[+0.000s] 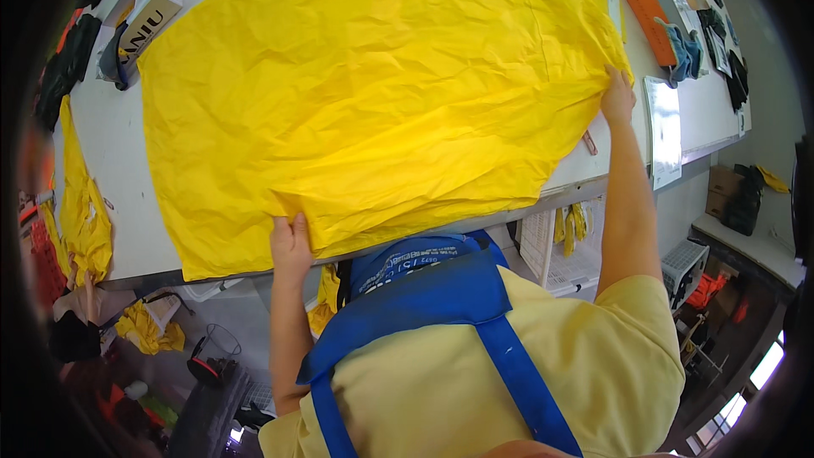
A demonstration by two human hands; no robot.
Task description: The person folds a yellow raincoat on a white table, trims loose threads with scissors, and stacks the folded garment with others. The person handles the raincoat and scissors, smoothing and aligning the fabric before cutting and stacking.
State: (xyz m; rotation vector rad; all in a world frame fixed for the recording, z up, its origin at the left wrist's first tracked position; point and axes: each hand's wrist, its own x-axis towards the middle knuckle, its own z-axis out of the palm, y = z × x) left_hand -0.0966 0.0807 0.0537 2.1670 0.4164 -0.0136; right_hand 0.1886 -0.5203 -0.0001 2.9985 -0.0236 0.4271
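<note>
Yellow fabric is lying spread wide over the white worktop, crinkled all over, covering most of it and reaching right to the near edge. The person is leaning over it from that edge, both arms stretched out.

The left hand is sitting at the near edge of the sheet, fingers bent over the hem and seemingly pinching it, thumb side against the cloth; it is holding that edge down where the cloth is overhanging the worktop. The right hand is reaching much farther out, resting palm down on the far right edge of the fabric, fingers extended and flat rather than curled, so it is pressing, not gripping. Set apart like this, the two hands are keeping the sheet taut and flat between them.

Beyond the right hand, an orange flat case and a bundle of blue-grey cloth are lying on the worktop, with a clear plastic sleeve just beside that hand. Far to the left of the left hand, a cardboard box is standing by the fabric's corner, and more yellow cloth is hanging off the worktop's left end. Under the worktop, close to the right arm, a white crate is holding yellow scraps.
</note>
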